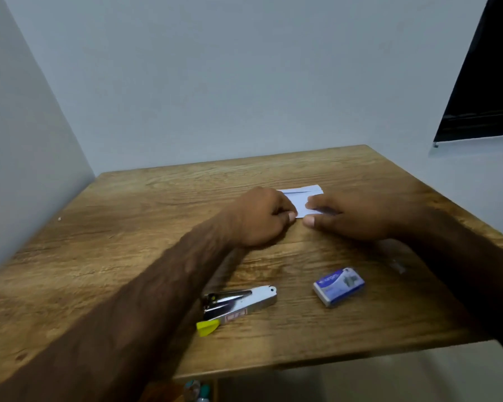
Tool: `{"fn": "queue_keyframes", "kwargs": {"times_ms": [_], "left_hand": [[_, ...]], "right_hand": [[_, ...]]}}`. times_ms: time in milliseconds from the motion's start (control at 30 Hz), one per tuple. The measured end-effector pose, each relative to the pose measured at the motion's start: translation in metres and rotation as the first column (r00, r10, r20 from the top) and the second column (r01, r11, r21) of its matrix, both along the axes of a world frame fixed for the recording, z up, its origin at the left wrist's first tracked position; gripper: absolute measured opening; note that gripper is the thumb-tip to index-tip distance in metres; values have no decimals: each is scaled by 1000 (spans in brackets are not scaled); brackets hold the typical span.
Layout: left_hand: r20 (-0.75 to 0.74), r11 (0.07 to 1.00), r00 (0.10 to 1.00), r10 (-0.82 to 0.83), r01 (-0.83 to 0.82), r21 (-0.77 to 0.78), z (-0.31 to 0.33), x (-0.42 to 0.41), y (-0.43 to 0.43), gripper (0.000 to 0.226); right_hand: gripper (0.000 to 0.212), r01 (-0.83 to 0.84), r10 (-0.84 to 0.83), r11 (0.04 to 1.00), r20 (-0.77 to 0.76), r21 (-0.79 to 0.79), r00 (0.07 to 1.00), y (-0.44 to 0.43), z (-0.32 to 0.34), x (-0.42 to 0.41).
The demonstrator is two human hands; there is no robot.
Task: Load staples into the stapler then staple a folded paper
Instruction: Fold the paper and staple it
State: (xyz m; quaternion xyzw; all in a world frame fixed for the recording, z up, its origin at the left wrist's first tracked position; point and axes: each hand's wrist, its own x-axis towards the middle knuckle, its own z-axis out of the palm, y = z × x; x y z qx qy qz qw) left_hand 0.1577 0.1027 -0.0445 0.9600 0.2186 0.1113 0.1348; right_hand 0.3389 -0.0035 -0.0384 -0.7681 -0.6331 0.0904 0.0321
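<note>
A small folded white paper (301, 198) lies flat on the wooden table (128, 227), toward the far side. My left hand (259, 217) pinches its left end, fingers curled. My right hand (349, 217) presses on its right end, with the thumb at the near edge. Most of the paper is hidden beneath both hands. A silver metal stapler (238, 304) with a yellow rear tip lies on its side near the table's front edge, under my left forearm. A small blue and white staple box (339, 285) rests closed to the stapler's right.
The table stands in a corner, with pale walls at the left and behind. A dark panel (482, 82) hangs on the wall at upper right. Some small items (196, 391) show below the table's front edge.
</note>
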Motion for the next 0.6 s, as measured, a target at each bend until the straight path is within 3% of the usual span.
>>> {"fn": "queue_keyframes", "kwargs": {"times_ms": [300,600], "left_hand": [[-213,998,977,9,6,67,8,114,-2,33],[-287,997,957,49,-66,-49,2,183,24,46]], "right_hand": [[33,216,-203,963,-95,159,975,16,-14,100],[49,306,-302,927,-55,217,952,59,-38,150]]}}
